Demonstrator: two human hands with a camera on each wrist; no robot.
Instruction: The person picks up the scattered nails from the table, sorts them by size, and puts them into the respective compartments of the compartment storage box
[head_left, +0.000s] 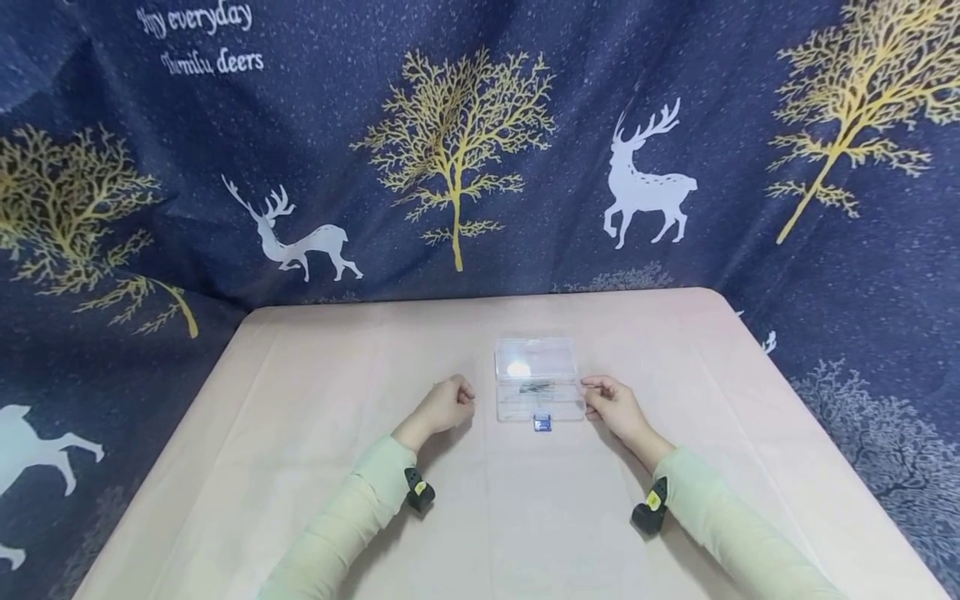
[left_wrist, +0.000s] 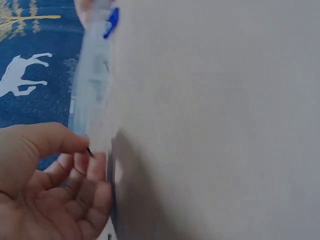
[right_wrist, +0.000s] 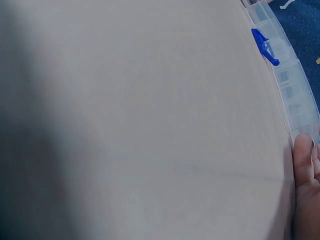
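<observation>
A clear plastic storage box (head_left: 540, 406) lies on the table with its lid (head_left: 543, 358) tipped back and a blue latch (head_left: 542, 422) at the front. A few thin dark green pieces (head_left: 536, 387) lie inside it. To the left of the box, my left hand (head_left: 450, 402) pinches a small thin dark piece (left_wrist: 90, 151) between thumb and forefinger; its kind is too small to tell. At the right end, my right hand (head_left: 611, 404) holds the box's side, thumb (right_wrist: 303, 150) near the front corner and forefinger farther back.
A pale pink cloth covers the table (head_left: 300, 467). Behind it hangs a dark blue curtain (head_left: 525, 233) printed with deer and golden trees. Each wrist wears a small black camera, one on the left (head_left: 419, 490) and one on the right (head_left: 650, 507).
</observation>
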